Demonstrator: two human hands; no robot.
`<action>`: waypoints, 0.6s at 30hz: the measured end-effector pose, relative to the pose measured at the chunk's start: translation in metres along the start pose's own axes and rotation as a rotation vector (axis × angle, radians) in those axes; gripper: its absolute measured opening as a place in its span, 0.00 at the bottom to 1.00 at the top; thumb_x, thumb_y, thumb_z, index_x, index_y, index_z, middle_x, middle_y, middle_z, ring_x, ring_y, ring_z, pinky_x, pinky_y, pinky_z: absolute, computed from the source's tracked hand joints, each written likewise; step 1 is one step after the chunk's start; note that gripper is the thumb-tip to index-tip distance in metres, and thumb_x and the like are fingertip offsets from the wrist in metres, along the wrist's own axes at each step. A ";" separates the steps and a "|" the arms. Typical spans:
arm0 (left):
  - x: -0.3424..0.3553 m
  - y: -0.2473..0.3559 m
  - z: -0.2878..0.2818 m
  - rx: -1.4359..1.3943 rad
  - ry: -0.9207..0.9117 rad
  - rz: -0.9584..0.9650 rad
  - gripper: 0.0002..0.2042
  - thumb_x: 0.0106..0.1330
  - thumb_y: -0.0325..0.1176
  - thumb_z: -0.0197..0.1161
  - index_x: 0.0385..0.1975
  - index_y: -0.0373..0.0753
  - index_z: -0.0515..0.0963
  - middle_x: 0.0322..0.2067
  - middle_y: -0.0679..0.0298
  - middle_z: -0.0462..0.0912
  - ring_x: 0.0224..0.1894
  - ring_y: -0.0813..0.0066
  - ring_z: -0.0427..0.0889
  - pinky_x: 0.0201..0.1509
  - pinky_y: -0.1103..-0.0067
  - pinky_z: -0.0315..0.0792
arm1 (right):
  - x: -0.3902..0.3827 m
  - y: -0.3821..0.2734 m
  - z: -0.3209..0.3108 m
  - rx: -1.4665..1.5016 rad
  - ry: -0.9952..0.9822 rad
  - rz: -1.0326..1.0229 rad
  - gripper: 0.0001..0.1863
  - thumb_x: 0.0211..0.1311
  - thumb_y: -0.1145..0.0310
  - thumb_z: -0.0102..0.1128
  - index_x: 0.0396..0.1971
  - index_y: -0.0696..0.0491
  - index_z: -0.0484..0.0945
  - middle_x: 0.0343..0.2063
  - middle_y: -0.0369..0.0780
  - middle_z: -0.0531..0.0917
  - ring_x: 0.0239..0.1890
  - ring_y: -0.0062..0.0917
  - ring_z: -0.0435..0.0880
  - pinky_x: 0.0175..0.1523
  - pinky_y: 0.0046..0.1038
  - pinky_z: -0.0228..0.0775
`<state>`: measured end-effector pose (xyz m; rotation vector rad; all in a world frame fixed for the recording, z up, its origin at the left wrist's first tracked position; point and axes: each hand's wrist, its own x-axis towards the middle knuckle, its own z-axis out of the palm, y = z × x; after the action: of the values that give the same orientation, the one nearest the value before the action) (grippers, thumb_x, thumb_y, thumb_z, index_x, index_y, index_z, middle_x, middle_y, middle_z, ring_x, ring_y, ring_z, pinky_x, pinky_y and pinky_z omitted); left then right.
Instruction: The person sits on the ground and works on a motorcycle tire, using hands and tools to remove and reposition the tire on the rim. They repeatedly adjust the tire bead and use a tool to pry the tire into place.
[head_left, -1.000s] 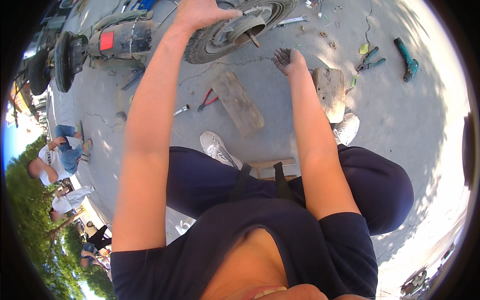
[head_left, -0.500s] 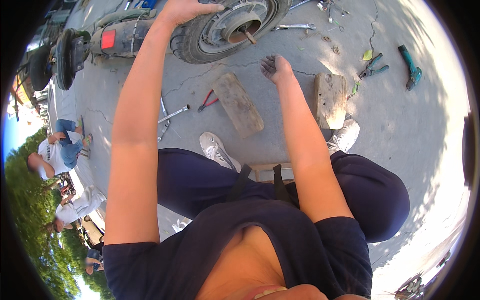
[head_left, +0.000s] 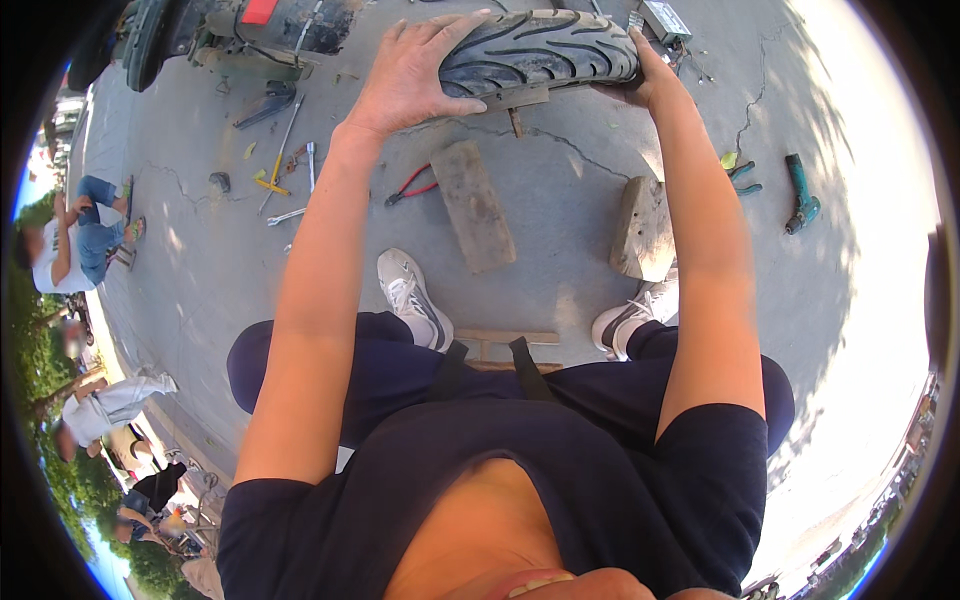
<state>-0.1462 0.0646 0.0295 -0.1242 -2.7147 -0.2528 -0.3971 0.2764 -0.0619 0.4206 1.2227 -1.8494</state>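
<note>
A black wheel with a treaded tyre (head_left: pixel 540 50) stands tilted at the far middle, its tread turned toward me. From its near side a rusty axle end (head_left: pixel 516 122) sticks down. My left hand (head_left: pixel 415 78) is wrapped round the tyre's left end, thumb along the near edge. At the right end my right hand (head_left: pixel 648 72) grips the tyre, its fingers partly hidden. Between me and the wheel lie a wooden block (head_left: pixel 475 205) and red-handled pliers (head_left: pixel 412 188). Another wooden block (head_left: pixel 645 230) rests beneath my right forearm.
A yellow-handled screwdriver (head_left: pixel 272 185) and wrenches (head_left: pixel 312 165) lie at left. To the right are green-handled pliers (head_left: pixel 742 178) and a teal power tool (head_left: pixel 800 195). A silver box (head_left: pixel 665 20) sits beyond the wheel. Part of a scooter (head_left: pixel 240 65) fills the upper left. A person (head_left: pixel 85 235) sits far left.
The wheel has turned from showing its hub side to showing its tread. My right hand has moved from free space onto the tyre. My left hand has shifted right and nearer with it.
</note>
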 end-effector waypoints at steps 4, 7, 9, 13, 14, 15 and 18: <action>-0.044 0.015 0.011 0.046 0.136 -0.085 0.51 0.34 0.46 0.81 0.68 0.54 0.66 0.58 0.64 0.73 0.60 0.61 0.70 0.70 0.61 0.57 | 0.001 0.000 -0.004 -0.207 -0.041 0.044 0.18 0.68 0.48 0.56 0.46 0.45 0.80 0.42 0.37 0.86 0.44 0.34 0.85 0.53 0.50 0.78; -0.071 0.036 0.027 0.031 0.208 -0.188 0.50 0.35 0.46 0.80 0.67 0.53 0.67 0.55 0.64 0.74 0.58 0.61 0.70 0.68 0.63 0.60 | 0.004 0.003 -0.011 -0.195 -0.022 0.036 0.18 0.67 0.50 0.57 0.45 0.48 0.80 0.44 0.38 0.85 0.46 0.32 0.85 0.55 0.46 0.77; -0.087 0.053 0.035 0.018 0.185 -0.220 0.49 0.36 0.46 0.80 0.67 0.54 0.67 0.53 0.63 0.74 0.56 0.61 0.71 0.67 0.63 0.61 | -0.008 0.007 -0.009 -0.229 0.022 0.035 0.19 0.67 0.51 0.56 0.46 0.51 0.80 0.44 0.39 0.86 0.44 0.34 0.85 0.55 0.44 0.77; -0.102 0.092 0.065 0.096 0.246 -0.152 0.49 0.34 0.48 0.80 0.66 0.60 0.68 0.52 0.63 0.72 0.55 0.63 0.71 0.66 0.60 0.62 | 0.005 0.006 -0.044 -0.240 -0.067 -0.014 0.20 0.69 0.55 0.52 0.48 0.57 0.79 0.44 0.44 0.85 0.43 0.36 0.86 0.53 0.43 0.79; -0.104 0.098 0.069 0.112 0.252 -0.136 0.49 0.34 0.49 0.80 0.66 0.61 0.68 0.52 0.62 0.72 0.55 0.63 0.71 0.65 0.59 0.62 | 0.014 0.006 -0.057 -0.206 -0.111 -0.017 0.21 0.69 0.56 0.51 0.49 0.57 0.78 0.45 0.45 0.85 0.44 0.36 0.85 0.53 0.42 0.78; -0.107 0.105 0.075 0.129 0.253 -0.125 0.49 0.34 0.50 0.80 0.65 0.63 0.68 0.52 0.62 0.72 0.56 0.63 0.71 0.65 0.58 0.62 | 0.020 0.010 -0.066 -0.172 -0.155 -0.012 0.21 0.70 0.56 0.50 0.49 0.58 0.78 0.45 0.45 0.85 0.45 0.37 0.85 0.53 0.42 0.78; -0.115 0.122 0.085 0.135 0.230 -0.127 0.46 0.36 0.49 0.79 0.65 0.65 0.68 0.52 0.61 0.70 0.57 0.61 0.69 0.67 0.54 0.60 | 0.011 0.021 -0.078 -0.240 -0.144 -0.043 0.22 0.69 0.57 0.50 0.51 0.58 0.77 0.48 0.45 0.84 0.49 0.35 0.83 0.57 0.38 0.75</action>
<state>-0.0589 0.1951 -0.0744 0.1097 -2.5033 -0.1110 -0.3995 0.3360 -0.1176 0.1272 1.3426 -1.7101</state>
